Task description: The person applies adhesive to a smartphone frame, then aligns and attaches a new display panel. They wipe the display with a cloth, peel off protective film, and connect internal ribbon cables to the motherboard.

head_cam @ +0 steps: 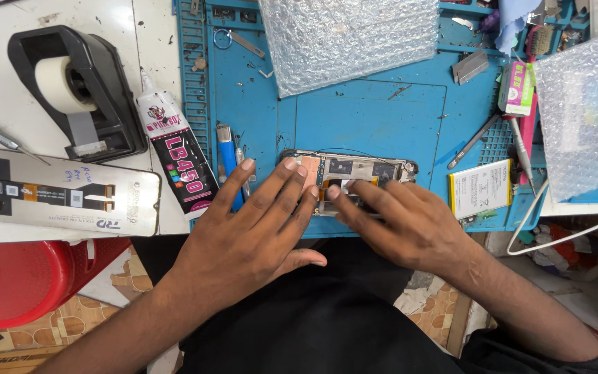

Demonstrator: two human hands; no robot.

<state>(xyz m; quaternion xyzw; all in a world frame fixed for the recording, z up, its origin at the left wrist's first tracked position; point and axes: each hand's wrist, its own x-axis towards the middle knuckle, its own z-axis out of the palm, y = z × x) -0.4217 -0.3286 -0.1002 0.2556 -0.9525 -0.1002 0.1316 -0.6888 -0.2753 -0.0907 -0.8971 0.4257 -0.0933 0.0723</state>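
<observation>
At the centre of the frame, on the blue silicone work mat [354,118], lies the opened phone body with its exposed circuit boards [354,173]; left hand [243,239] flat, fingers spread on its left end; right hand [403,221] open, fingertips [332,192] pressing its middle; black glue tube [178,156] lies left.

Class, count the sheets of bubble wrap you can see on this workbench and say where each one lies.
2. One bubble wrap sheet lies at the top middle of the blue mat; the other bubble wrap sheet lies at the right edge. More may lie outside the frame.
</observation>
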